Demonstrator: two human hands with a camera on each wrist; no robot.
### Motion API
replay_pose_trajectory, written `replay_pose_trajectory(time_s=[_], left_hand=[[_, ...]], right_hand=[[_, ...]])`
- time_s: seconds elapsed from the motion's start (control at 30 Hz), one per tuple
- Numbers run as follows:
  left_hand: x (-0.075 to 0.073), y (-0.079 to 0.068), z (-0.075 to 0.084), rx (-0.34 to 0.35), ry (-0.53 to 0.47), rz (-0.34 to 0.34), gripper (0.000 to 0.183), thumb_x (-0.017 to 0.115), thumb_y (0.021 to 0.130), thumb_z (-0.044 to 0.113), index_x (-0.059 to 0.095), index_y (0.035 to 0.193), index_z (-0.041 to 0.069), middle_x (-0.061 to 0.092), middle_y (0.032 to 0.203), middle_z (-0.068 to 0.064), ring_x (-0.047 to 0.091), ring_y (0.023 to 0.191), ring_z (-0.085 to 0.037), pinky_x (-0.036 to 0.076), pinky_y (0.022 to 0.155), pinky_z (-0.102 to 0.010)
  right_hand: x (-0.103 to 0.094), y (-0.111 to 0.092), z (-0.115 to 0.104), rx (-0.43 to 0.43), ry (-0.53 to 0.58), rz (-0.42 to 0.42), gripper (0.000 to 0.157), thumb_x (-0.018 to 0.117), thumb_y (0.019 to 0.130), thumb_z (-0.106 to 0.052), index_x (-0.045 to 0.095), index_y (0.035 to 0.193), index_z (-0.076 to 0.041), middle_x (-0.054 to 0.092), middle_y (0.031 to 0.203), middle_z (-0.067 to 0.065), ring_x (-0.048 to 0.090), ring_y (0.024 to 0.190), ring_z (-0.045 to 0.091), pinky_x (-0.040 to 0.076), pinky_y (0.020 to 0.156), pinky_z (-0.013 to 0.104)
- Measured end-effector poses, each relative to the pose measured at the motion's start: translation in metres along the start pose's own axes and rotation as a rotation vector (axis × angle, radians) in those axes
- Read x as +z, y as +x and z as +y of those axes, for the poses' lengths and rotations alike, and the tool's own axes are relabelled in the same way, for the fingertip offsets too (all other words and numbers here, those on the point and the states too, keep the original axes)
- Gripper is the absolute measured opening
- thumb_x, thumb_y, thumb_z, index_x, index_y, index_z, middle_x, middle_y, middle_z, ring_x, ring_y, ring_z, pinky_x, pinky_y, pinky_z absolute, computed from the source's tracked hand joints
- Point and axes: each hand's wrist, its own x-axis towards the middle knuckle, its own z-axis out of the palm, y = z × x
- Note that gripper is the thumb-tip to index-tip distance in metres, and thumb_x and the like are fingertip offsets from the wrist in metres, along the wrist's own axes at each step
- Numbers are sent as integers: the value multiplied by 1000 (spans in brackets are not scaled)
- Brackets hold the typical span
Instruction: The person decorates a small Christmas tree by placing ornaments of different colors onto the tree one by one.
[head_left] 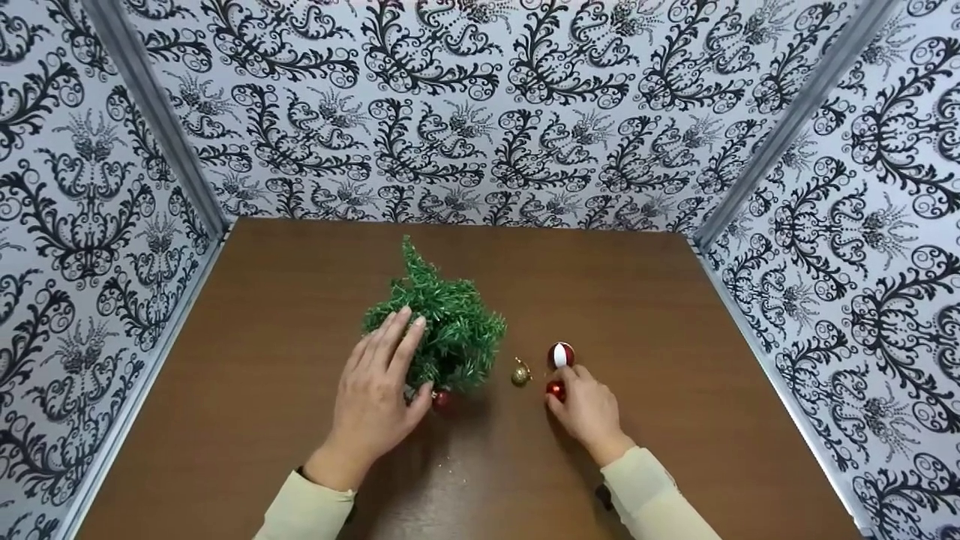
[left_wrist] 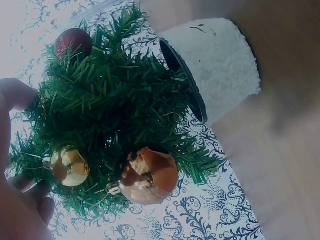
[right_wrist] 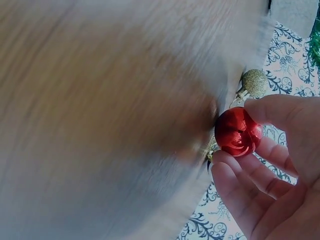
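Note:
A small green artificial Christmas tree (head_left: 457, 330) stands in a white, rough-textured pot (left_wrist: 220, 65). My left hand (head_left: 379, 382) rests against its near left side, fingers stretched over the branches and thumb lower down. On the tree hang a dark red glitter bauble (left_wrist: 73, 44), a small gold bauble (left_wrist: 70, 167) and a larger shiny copper-gold bauble (left_wrist: 150, 175). To the right of the tree, my right hand (head_left: 591, 405) pinches a shiny red bauble (right_wrist: 238, 131) between thumb and fingers, low over the table.
A gold glitter bauble (head_left: 520, 373) lies on the brown table (head_left: 600, 285) between the tree and my right hand. Just beyond that hand sits a red-and-white bauble (head_left: 561, 355). Black-and-white patterned panels (head_left: 465, 112) enclose the table at the back and both sides.

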Motion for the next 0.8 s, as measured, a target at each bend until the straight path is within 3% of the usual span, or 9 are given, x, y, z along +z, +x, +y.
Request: replay_pose_trajectory(time_s=[0.2,0.47,0.8], left_hand=[[0,-1,-3,9,-9,-1,91,78,73,21,38,154,12,37,157,-11,39,140,-30,32,109,-48],[-3,0,-8,19,-16,14,86,74,74,16,40,153,10,40,155,-12,40,140,-30,35,107,-52],[-6,1,-12,13,-8,25,85,72,72,13,42,152,9,41,155,-10,42,138,-31,34,107,-51]], right_hand=[[-3,-2,0,2,19,-10,30,84,79,-27,68,102,-16,62,95,4,64,72,29,55,65,48],[-3,-2,3,-55,-9,45,28,85,78,-23,70,101,-15,65,93,4,66,67,32,54,59,49],[-3,-3,2,-31,8,34,30,85,79,-26,73,104,-17,68,98,4,67,73,30,54,62,48]])
